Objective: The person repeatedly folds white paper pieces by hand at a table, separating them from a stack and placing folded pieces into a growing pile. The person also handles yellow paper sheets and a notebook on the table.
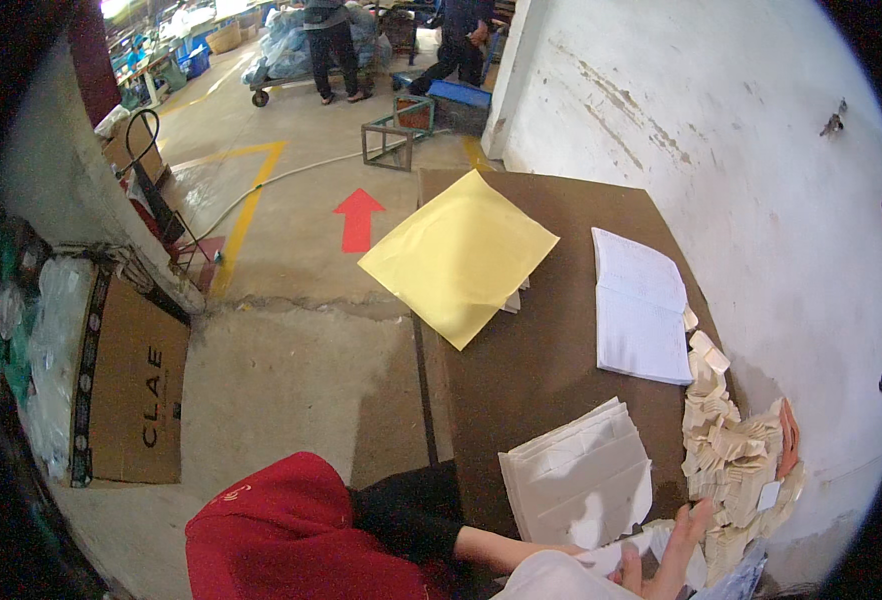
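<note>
My left forearm, in a black sleeve, reaches right from beside the red garment on me. My left hand point(579, 552) is mostly hidden by a white sheet-like piece point(551, 578) at the lower edge, so its fingers do not show. Beside it, my right hand point(673, 556) is raised with fingers stretched and apart. It is close to the white piece; whether they touch I cannot tell. Just beyond the hands lies a stack of folded off-white papers point(581, 475). A heap of cream paper pieces point(736, 450) spreads to the right.
The brown tabletop point(536, 370) carries an open notebook point(641, 305) and a yellow sheet point(461, 260) overhanging its left edge. A white wall point(761, 200) borders the right side. A cardboard box point(141, 380) stands left; metal frames point(388, 147) and two people are farther off.
</note>
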`<move>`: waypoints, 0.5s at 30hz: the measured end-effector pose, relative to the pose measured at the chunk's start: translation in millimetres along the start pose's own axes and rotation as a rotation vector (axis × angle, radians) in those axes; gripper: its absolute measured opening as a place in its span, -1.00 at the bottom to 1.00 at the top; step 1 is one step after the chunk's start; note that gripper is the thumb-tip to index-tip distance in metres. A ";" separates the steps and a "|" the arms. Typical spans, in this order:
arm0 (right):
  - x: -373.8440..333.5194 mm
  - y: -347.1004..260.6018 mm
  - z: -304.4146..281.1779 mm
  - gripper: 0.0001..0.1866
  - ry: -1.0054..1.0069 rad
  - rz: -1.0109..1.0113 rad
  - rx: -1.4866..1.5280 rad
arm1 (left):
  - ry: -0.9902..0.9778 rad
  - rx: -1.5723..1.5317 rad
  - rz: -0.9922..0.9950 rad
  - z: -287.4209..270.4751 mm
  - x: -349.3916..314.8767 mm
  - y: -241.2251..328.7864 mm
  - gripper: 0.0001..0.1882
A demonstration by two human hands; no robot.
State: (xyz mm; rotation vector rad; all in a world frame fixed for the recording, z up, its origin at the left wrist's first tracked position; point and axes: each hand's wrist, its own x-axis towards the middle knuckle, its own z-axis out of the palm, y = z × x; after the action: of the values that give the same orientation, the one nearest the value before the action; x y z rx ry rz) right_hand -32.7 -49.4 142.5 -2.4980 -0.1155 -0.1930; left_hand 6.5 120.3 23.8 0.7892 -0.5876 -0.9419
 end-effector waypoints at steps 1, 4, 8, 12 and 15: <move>5.9 -3.4 1.3 -0.29 0.058 -0.165 -0.228 | -0.003 -0.091 -0.063 1.4 -4.6 -1.8 -0.57; 31.0 1.5 5.5 -0.48 0.189 -0.098 -0.177 | 0.164 -0.168 0.023 -3.2 -13.1 -1.4 -0.60; 77.1 52.6 31.0 -0.48 0.110 -0.109 -0.103 | 0.287 -0.433 0.209 -27.0 -14.5 7.4 -0.11; 88.2 103.1 74.4 -0.45 0.013 0.047 -0.142 | 0.094 -0.745 0.271 -46.1 -6.5 14.8 -0.03; 84.0 115.4 85.9 -0.45 0.010 0.043 -0.118 | 0.349 -0.638 0.127 -52.1 4.2 16.8 -0.15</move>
State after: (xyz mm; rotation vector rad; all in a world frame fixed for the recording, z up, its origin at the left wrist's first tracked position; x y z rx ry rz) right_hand 74.5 -87.6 20.8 -2.6136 -0.0469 -0.2002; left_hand 55.0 139.8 7.2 0.3200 -0.0155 -0.7834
